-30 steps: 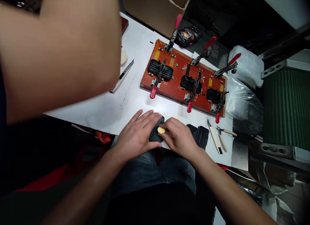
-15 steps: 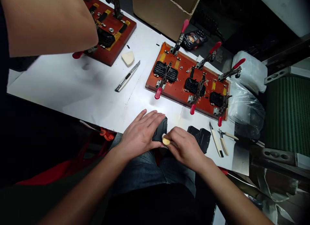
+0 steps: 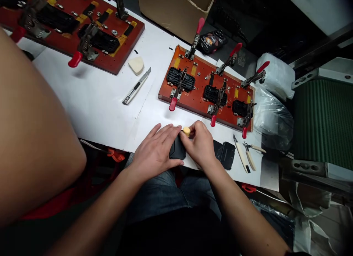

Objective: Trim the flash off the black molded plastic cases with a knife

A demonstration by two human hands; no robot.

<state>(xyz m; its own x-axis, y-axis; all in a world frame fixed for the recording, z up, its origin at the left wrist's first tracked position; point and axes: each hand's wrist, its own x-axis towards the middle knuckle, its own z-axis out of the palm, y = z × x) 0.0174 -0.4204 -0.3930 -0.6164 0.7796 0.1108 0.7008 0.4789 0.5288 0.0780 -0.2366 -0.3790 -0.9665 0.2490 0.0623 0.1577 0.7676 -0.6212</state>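
Note:
A flat black plastic cover (image 3: 177,150) lies on the white tabletop near its front edge. Spread across its left side, my left hand (image 3: 154,153) steadies it, fingertips at the far end and thumb at the near end. My right hand (image 3: 200,144) pinches a small pale-yellow pad (image 3: 186,131) at the cover's far right corner. Part of the cover is hidden under both hands. To the right of my right hand lie further black covers (image 3: 227,155), partly behind the wrist.
An orange fixture board (image 3: 201,75) with red-handled toggle clamps stands ahead; another board (image 3: 110,63) is far left. A utility knife (image 3: 137,86) and cream wedge (image 3: 136,66) lie between. A craft knife (image 3: 241,154) and nippers (image 3: 249,156) lie right. Another person's arm (image 3: 35,138) reaches in left.
My right hand has moved the pad from the cover's near right corner up to its far right corner. The other person's arm has drawn back toward the lower left. The view has shifted slightly.

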